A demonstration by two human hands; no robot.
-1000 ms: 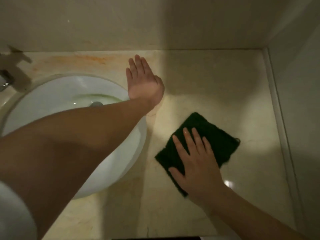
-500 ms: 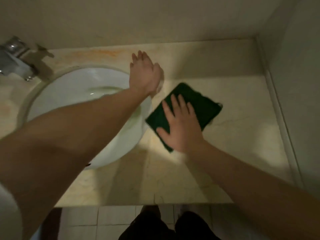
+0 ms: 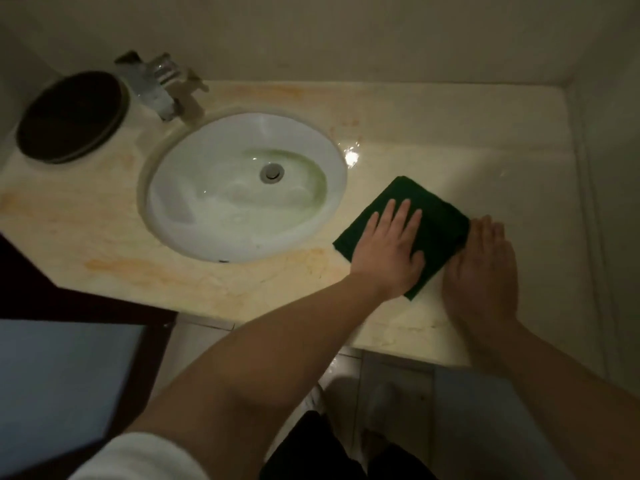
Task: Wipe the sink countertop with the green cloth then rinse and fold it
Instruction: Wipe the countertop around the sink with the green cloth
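The dark green cloth (image 3: 441, 232) lies folded flat on the beige marble countertop (image 3: 450, 147), just right of the white oval sink (image 3: 194, 195). My left hand (image 3: 389, 252) presses flat on the cloth's near left part with its fingers stretched out. My right hand (image 3: 483, 268) stands on its edge on the counter, palm turned toward the cloth's right side and touching it or nearly so. It holds nothing. Greenish water sits around the sink's drain (image 3: 272, 172).
A chrome faucet (image 3: 161, 88) stands behind the sink, with a dark round dish (image 3: 69, 116) to its left. Walls close the counter at the back and right (image 3: 609, 168). Orange stains mark the counter. Its front edge drops to a tiled floor.
The left hand left the sink's rim and now rests on the cloth. The right hand came off the cloth and stands beside it. The view pulled back and left, showing the whole sink.
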